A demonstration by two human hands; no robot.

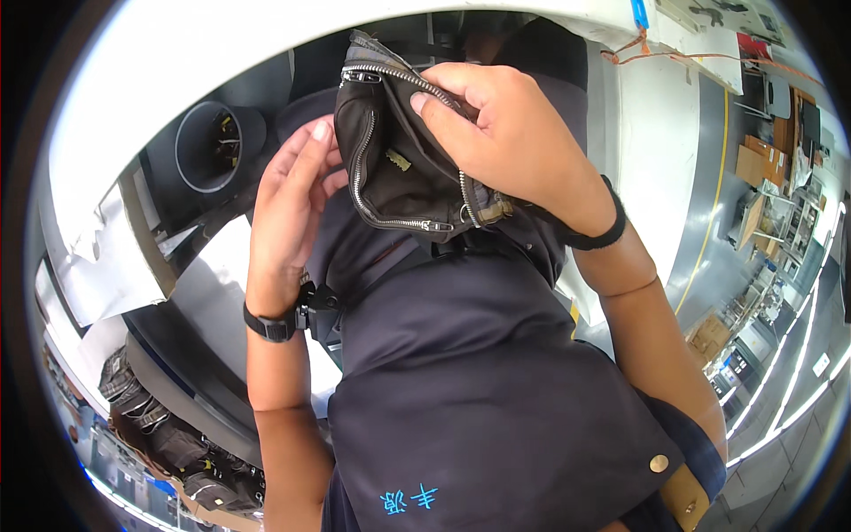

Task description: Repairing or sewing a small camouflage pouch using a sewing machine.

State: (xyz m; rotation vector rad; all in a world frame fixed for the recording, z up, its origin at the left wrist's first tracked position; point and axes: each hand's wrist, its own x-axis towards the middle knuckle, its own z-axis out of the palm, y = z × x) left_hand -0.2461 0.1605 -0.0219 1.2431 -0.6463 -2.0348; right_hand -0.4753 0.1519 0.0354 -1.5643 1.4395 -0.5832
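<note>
A small black zippered bag [372, 177] is held up in front of my dark apron, its zip undone and its mouth gaping upward. A yellowish tag or scrap [398, 160] shows on the dark lining. My right hand [505, 124] pinches the bag's upper right edge along the metal zip, thumb toward the inside. At the bag's left side is my left hand [297, 182], fingers loosely bent and apart. Its fingertips reach the bag's edge or just behind it; whether they touch is hard to tell. One zip slider [362, 77] sits at the top left corner.
A white tabletop [222, 44] curves across the far side. Below it on the left stands a dark round bin [208, 146] with bits inside. Several black bags [177, 448] are piled at the lower left. Shelves and cardboard boxes [758, 164] line the right, beyond a yellow floor line.
</note>
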